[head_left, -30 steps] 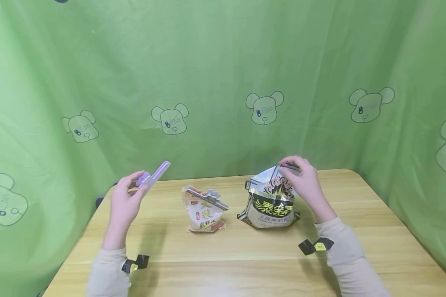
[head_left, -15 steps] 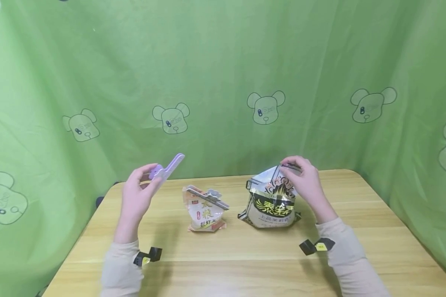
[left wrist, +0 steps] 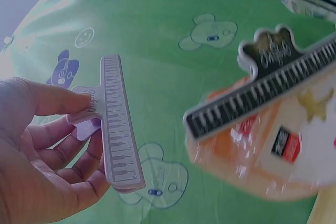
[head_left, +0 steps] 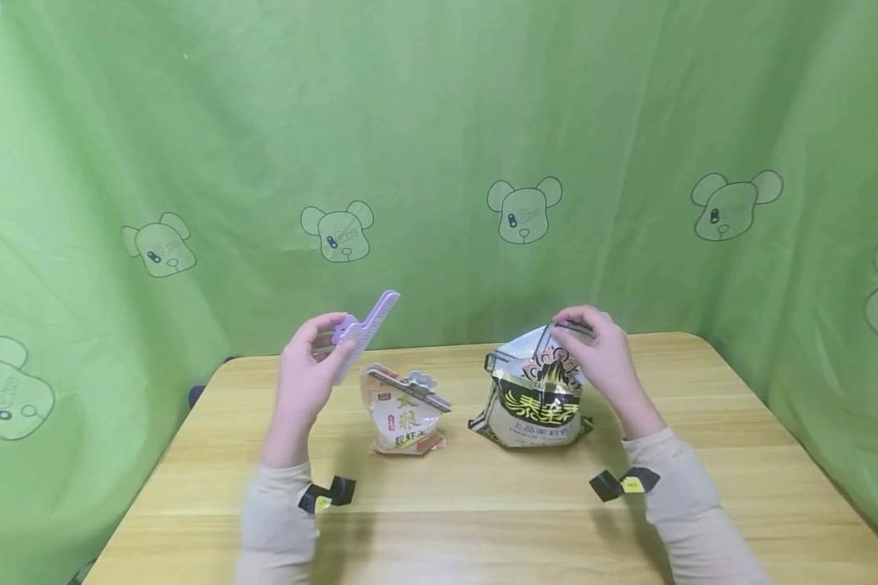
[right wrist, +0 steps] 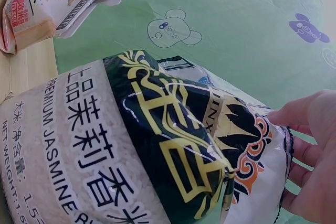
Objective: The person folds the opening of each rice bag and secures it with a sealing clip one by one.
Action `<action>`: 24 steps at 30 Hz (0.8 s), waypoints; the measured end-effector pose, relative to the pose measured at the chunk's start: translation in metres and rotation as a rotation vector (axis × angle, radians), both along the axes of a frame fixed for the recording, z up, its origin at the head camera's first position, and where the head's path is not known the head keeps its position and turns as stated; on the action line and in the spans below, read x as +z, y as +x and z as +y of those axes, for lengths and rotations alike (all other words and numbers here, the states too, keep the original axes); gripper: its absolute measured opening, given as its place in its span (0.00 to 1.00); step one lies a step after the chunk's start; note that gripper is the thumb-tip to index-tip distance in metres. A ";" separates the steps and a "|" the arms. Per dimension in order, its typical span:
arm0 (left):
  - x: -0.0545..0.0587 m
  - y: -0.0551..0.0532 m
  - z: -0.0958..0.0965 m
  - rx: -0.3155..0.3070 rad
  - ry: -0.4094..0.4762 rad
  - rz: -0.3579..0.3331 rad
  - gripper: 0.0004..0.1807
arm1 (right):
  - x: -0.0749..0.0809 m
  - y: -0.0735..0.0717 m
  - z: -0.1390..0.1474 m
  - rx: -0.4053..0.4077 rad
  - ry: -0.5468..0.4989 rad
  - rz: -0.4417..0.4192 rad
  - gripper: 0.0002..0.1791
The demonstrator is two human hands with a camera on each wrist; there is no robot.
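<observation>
My left hand (head_left: 310,366) pinches a purple bag clip (head_left: 366,329) by its handles, thumb on one side and fingers on the other. In the left wrist view the clip's long bar (left wrist: 119,124) carries a piano-key pattern, and its two bars lie together. My right hand (head_left: 600,357) grips the top edge of a bag of jasmine rice (head_left: 534,406), which stands upright on the table. Between the hands stands a smaller orange-and-white food bag (head_left: 406,426), with a dark piano-key clip (head_left: 410,388) across its top. The purple clip is above and left of this small bag.
The wooden table (head_left: 439,536) has a rounded far edge. Behind and at both sides hangs a green curtain (head_left: 424,122) with printed bear heads. Black wrist-worn devices sit on both sleeves.
The left hand has moved to the right and slightly up with the purple clip, toward the small bag. The right hand stays on the rice bag.
</observation>
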State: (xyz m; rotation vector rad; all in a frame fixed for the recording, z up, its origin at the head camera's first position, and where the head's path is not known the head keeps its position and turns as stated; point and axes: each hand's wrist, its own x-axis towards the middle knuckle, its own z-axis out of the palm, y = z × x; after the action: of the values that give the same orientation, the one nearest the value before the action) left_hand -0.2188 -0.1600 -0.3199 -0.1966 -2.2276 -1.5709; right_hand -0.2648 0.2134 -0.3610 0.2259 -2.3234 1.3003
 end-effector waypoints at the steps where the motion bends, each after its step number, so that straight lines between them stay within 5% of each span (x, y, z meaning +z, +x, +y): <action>1: 0.000 -0.001 0.003 -0.010 0.007 -0.003 0.20 | 0.000 0.000 0.000 0.000 0.000 0.000 0.14; 11: -0.001 -0.007 0.029 -0.090 0.045 -0.047 0.19 | -0.001 -0.001 0.001 -0.005 0.002 -0.003 0.14; 18: 0.009 -0.005 0.047 -0.133 0.113 -0.092 0.20 | -0.003 -0.002 0.001 -0.002 -0.005 0.000 0.14; 24: 0.000 -0.016 0.058 -0.165 0.149 -0.102 0.20 | -0.003 -0.003 0.001 -0.002 -0.004 0.006 0.14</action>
State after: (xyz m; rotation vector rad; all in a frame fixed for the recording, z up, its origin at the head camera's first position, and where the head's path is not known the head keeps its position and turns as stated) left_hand -0.2344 -0.1017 -0.3197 -0.2691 -2.2062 -1.8651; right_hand -0.2673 0.2145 -0.3636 0.2259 -2.3156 1.3015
